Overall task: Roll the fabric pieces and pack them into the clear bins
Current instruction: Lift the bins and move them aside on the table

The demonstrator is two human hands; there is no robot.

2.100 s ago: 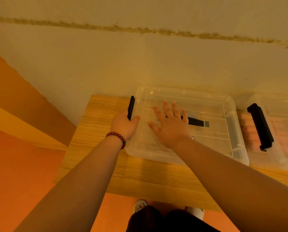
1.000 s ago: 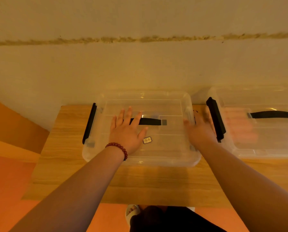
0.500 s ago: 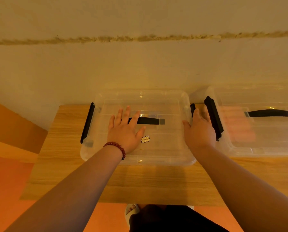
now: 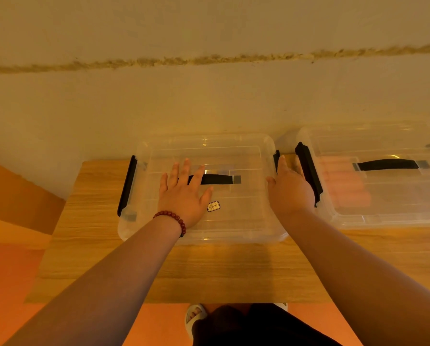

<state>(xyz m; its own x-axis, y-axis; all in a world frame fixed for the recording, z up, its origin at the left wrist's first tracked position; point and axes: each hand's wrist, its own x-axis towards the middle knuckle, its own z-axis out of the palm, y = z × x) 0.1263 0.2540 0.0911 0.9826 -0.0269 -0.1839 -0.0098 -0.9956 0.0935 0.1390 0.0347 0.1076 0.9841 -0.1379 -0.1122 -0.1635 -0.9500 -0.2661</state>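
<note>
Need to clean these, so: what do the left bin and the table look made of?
Bin: clear glossy plastic, probably; the table's grain shows through it and its rim glints. Table: matte wood or wood-look laminate; streaked grain, real or printed unclear.

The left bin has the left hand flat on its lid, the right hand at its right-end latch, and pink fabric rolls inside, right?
Not quite. In the head view the pink fabric rolls are inside the right bin; none show in the left bin. The left hand does lie flat on its lid, the right hand at its right-end latch.
</note>
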